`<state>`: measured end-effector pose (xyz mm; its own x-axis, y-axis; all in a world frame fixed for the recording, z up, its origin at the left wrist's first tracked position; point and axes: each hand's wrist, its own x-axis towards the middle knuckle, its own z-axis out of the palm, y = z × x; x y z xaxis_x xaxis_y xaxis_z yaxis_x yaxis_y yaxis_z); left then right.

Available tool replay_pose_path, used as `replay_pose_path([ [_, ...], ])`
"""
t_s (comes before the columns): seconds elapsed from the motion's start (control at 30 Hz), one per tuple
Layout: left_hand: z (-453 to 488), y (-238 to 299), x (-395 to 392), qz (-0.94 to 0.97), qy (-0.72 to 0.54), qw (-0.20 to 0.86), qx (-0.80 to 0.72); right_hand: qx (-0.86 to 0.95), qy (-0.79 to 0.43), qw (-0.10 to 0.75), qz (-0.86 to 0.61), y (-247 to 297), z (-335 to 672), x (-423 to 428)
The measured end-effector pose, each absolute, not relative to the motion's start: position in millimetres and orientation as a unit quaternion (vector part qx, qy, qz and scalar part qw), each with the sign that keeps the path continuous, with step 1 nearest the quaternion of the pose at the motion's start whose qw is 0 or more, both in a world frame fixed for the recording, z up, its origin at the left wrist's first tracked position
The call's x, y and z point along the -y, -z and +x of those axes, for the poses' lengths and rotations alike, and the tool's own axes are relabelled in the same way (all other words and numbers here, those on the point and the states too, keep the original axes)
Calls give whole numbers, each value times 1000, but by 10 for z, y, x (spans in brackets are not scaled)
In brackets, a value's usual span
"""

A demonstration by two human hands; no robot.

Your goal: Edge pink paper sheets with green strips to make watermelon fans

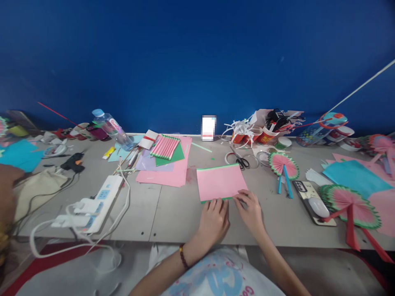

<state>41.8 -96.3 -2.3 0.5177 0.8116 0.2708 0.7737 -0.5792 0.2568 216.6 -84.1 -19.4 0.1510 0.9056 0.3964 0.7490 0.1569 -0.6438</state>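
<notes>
A pink sheet of paper (220, 183) with green strips along its far and near edges lies flat on the table in front of me. My left hand (214, 220) has its fingers bent and close together on the near green edge. At the near right corner, my right hand (250, 209) has thumb and fingers closed on the same sheet. Both thumbs are partly hidden. Beyond the far right corner lie black scissors (242, 161) beside rolls of clear tape (251, 161).
Left of the sheet are stacked coloured papers (179, 174) with a pleated pink piece (166, 147), a bottle (115, 129), a power strip (106, 197) and a glue gun (73, 163). Rightward are paper fans (284, 164), a phone (304, 197) with a mouse (319, 206), and cups (268, 135).
</notes>
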Motion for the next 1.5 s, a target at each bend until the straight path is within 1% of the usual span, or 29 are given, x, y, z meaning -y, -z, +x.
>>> replay_pose_path([
  [0.1, 333, -21, 938, 866, -193, 92, -452, 615, -178, 431, -636, 192, 2085, 836],
  [0.17, 274, -49, 910, 855, -209, 114, -460, 598, -210, 444, -633, 177, 2028, 832],
  [0.37, 199, -93, 829, 802, -327, 162, -473, 580, -283, 450, -617, 131, 1916, 838],
  [0.47, 217, -110, 802, 800, -354, 157, -459, 584, -296, 442, -613, 116, 1883, 854],
  [0.67, 233, -112, 766, 814, -360, 123, -438, 584, -301, 434, -616, 93, 1869, 881],
  [1.03, 220, -88, 768, 807, -348, 160, -450, 616, -268, 411, -617, 97, 1820, 913],
  [1.17, 207, -92, 762, 806, -336, 165, -458, 642, -230, 399, -613, 91, 1827, 893],
  [1.33, 179, -61, 777, 817, -298, 148, -470, 687, -149, 379, -602, 102, 1857, 832],
  [1.5, 192, -3, 816, 842, -250, 116, -464, 708, -118, 350, -602, 173, 1848, 785],
])
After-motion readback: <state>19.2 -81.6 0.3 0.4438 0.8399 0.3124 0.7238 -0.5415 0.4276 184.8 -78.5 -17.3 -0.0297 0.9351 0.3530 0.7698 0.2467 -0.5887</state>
